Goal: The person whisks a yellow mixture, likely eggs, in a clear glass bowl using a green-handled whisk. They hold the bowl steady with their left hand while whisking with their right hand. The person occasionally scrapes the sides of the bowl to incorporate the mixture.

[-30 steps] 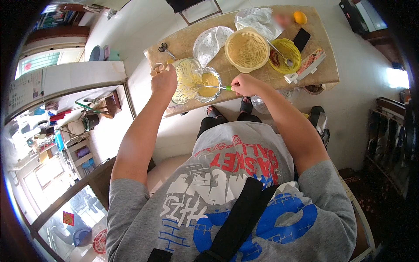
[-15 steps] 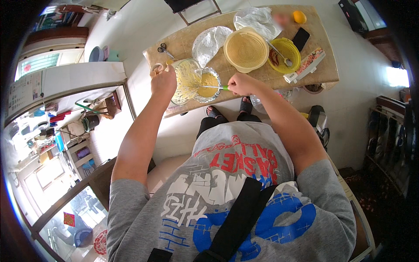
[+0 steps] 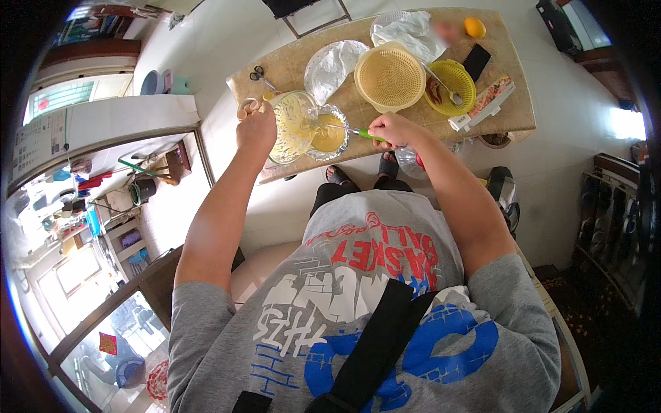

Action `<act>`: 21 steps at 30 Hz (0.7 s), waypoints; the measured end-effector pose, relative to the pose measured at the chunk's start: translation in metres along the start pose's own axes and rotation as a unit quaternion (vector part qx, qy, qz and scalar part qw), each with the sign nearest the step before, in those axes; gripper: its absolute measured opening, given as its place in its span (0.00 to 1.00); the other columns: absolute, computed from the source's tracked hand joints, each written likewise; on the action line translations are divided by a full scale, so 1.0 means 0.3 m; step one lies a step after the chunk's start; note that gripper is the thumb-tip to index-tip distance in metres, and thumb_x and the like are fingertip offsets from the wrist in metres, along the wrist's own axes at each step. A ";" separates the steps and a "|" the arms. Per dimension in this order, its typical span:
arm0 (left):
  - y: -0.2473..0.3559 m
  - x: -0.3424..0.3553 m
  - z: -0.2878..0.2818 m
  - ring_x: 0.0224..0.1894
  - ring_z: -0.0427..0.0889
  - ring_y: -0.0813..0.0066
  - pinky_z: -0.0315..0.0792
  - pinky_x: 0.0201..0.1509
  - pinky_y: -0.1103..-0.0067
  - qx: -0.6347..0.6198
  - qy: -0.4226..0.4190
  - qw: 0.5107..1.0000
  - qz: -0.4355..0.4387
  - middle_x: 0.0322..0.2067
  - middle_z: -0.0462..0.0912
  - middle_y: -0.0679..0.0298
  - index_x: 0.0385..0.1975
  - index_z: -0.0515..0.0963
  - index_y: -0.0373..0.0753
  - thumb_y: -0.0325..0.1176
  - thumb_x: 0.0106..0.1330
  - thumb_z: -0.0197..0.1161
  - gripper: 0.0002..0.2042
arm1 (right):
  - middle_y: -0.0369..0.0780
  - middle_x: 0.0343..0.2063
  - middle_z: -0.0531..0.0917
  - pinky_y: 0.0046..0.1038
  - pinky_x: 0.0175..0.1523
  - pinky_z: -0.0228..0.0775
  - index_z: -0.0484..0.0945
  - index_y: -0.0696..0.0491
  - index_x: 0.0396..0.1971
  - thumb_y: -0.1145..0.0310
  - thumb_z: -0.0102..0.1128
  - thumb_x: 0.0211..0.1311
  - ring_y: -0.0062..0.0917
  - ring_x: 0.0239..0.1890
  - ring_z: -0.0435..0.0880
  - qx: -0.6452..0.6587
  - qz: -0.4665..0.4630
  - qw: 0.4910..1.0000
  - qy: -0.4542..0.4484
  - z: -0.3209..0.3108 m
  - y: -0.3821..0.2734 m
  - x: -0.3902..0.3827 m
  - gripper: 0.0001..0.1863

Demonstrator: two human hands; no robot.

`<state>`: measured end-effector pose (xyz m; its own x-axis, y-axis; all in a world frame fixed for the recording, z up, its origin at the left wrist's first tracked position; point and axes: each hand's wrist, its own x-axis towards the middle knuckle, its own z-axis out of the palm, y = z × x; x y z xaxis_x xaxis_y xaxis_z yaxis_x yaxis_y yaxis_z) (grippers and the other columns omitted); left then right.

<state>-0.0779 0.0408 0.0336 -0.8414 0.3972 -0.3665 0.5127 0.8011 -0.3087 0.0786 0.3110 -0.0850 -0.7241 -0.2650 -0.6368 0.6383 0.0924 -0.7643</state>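
A clear glass bowl (image 3: pixel 295 117), its inside smeared with pale yellow batter, is tipped toward a foil-lined round pan (image 3: pixel 344 117). My left hand (image 3: pixel 257 127) is closed on the bowl's left rim. Yellow batter (image 3: pixel 328 138) lies in the pan. My right hand (image 3: pixel 394 131) grips the green handle of a thin metal utensil (image 3: pixel 359 132). Its shaft points left over the pan; the tip is too small to make out. Several brown eggshells (image 3: pixel 248 108) sit just beyond my left hand.
Scissors (image 3: pixel 257 73) lie at the table's far left. Beyond the pan are a white plastic-covered dish (image 3: pixel 335 69), a cream colander (image 3: pixel 390 77) and a yellow basket (image 3: pixel 451 87) with a spoon. A phone (image 3: pixel 476 63), an orange (image 3: pixel 474 27) and a long box (image 3: pixel 485 105) are at right.
My right hand has moved slightly right and nearer to me, drawing the utensil back from the glass bowl to over the pan. The left hand stays on the bowl.
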 end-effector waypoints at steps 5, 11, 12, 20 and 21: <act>-0.002 0.002 -0.005 0.42 0.88 0.53 0.82 0.42 0.62 0.005 0.006 1.000 0.003 0.42 0.85 0.45 0.61 0.69 0.33 0.28 0.69 0.51 0.20 | 0.37 0.25 0.83 0.19 0.21 0.63 0.82 0.60 0.37 0.64 0.56 0.70 0.13 0.18 0.72 -0.025 0.013 0.999 -0.023 -0.001 0.024 -0.001 0.13; 0.004 0.007 -0.013 0.41 0.88 0.53 0.82 0.42 0.62 0.004 -0.019 1.000 0.000 0.40 0.86 0.45 0.62 0.68 0.33 0.27 0.69 0.50 0.21 | 0.36 0.25 0.83 0.20 0.20 0.62 0.82 0.59 0.37 0.65 0.56 0.69 0.14 0.17 0.72 -0.018 -0.021 1.000 -0.008 0.022 -0.039 0.002 0.13; 0.006 0.010 -0.006 0.41 0.88 0.53 0.82 0.41 0.63 0.007 -0.014 1.000 0.005 0.40 0.86 0.45 0.62 0.68 0.33 0.27 0.69 0.50 0.21 | 0.36 0.24 0.82 0.20 0.19 0.62 0.82 0.59 0.36 0.65 0.56 0.69 0.14 0.17 0.72 -0.013 -0.031 0.999 0.005 0.032 -0.054 0.012 0.13; 0.005 0.003 0.007 0.36 0.89 0.56 0.82 0.35 0.65 0.042 0.016 0.998 0.038 0.34 0.87 0.49 0.64 0.66 0.31 0.26 0.68 0.51 0.24 | 0.36 0.24 0.83 0.19 0.19 0.62 0.82 0.59 0.35 0.65 0.56 0.69 0.13 0.17 0.72 -0.039 0.028 0.998 -0.029 0.004 -0.053 -0.001 0.12; 0.002 -0.002 0.010 0.36 0.89 0.57 0.82 0.35 0.65 0.043 0.017 0.998 0.034 0.34 0.87 0.49 0.64 0.66 0.31 0.26 0.68 0.51 0.24 | 0.36 0.25 0.83 0.18 0.19 0.62 0.82 0.59 0.35 0.65 0.56 0.70 0.13 0.17 0.72 -0.023 0.029 0.999 -0.035 0.002 -0.062 -0.008 0.13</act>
<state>-0.0767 0.0397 0.0311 -0.8082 0.4656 -0.3605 0.5808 0.7311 -0.3579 0.0686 0.3093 -0.0692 -0.6654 -0.3252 -0.6719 0.6640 0.1533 -0.7318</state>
